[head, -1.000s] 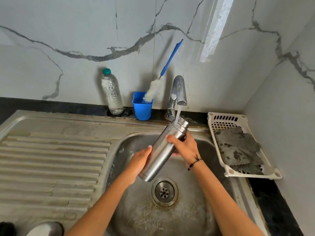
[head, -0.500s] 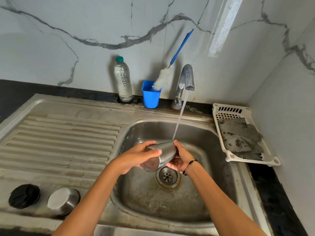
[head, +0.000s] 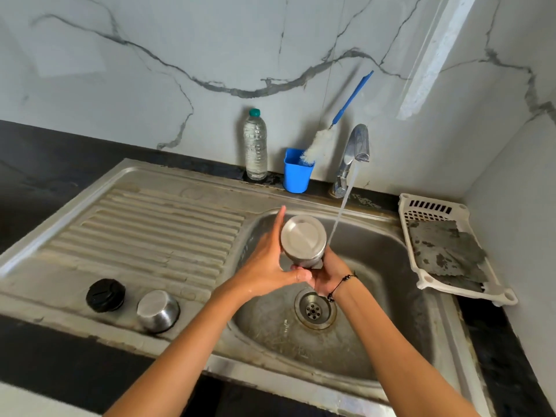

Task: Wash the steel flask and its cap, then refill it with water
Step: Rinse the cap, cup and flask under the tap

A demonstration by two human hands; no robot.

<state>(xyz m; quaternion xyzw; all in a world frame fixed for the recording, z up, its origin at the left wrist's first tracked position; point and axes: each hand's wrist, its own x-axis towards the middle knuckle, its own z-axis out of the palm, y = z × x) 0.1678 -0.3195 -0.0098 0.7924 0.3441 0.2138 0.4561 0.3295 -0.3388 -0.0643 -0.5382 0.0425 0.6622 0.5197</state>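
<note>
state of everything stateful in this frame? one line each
steel flask: upside down over the basin, base toward camera, uncapped
left hand: fingers straight, against the flask's side
right hand: holds the flask from below
tap: running, stream falls beside the flask
black cap: off, on the drainboard
steel cup lid: off, inverted beside the black cap
plastic bottle: capped, upright

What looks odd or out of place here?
The tap runs, but its stream falls beside the upturned flask, into the sink. The tray holds a stained, ragged cloth.
</note>
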